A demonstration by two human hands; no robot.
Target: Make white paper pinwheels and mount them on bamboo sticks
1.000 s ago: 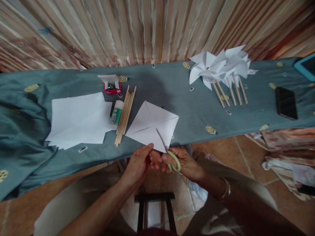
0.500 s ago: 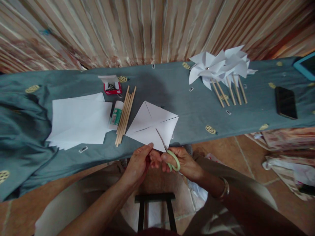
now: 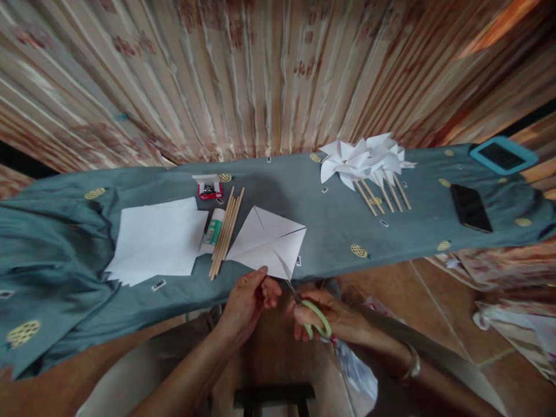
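Observation:
A square white sheet of paper (image 3: 264, 237) lies at the table's near edge, turned like a diamond, with slits running from its corners toward the middle. My left hand (image 3: 249, 298) pinches its lower edge, thumb on top and fingers curled beneath. In my right hand (image 3: 330, 315) are scissors (image 3: 320, 317) with pale green handles, gripped through the loops. Their blades point up and left, and the tips are at the sheet's near corner, beside the slit there. Whether the tips still touch the paper I cannot tell.
To the left are a paper stack (image 3: 156, 240), a glue stick (image 3: 214, 229), wooden sticks (image 3: 226, 234) and a red box of small metal pieces (image 3: 210, 188). Paper pinwheels (image 3: 356, 159), a black phone (image 3: 470, 208) and a blue-framed device (image 3: 504, 155) lie right. A dark stool (image 3: 273, 395) stands below.
The scissors have drawn back from the sheet toward me, and a slit now shows at the near corner. My right hand has moved down and right. The whole view has shifted.

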